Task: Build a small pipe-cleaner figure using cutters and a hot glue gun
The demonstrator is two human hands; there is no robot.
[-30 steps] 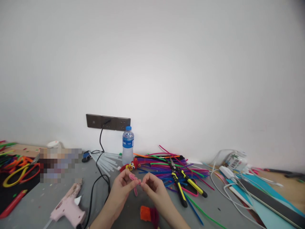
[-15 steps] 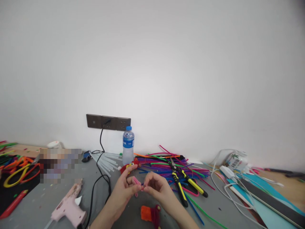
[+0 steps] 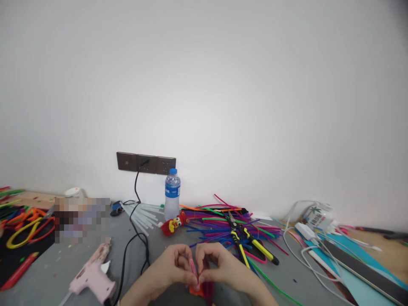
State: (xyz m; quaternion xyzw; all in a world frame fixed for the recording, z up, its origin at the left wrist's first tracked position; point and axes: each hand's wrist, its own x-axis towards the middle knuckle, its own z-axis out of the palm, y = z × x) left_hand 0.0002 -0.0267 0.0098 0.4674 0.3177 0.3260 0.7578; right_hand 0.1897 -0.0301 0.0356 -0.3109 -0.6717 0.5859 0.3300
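Observation:
My left hand is closed, thumb and fingers pinching a small pink fuzzy piece. Pressed against it from the right, my right hand pinches the same pink piece at its lower end. Below and behind the fingertips, an orange fuzzy piece and a dark red one lie on the table, partly covered by the hands. Beyond the hands rests a red and yellow figure with round eyes. Yellow-and-black pliers lie to the right, over many coloured pipe cleaners.
A pink glue gun lies at the left, near a black cable and translucent glue sticks. A water bottle stands by the wall. White cables and coloured sheets are at the right.
Both hands have moved down and closer together with the pink piece, now partly covering the orange and dark red pieces. The red and yellow figure is more fully visible.

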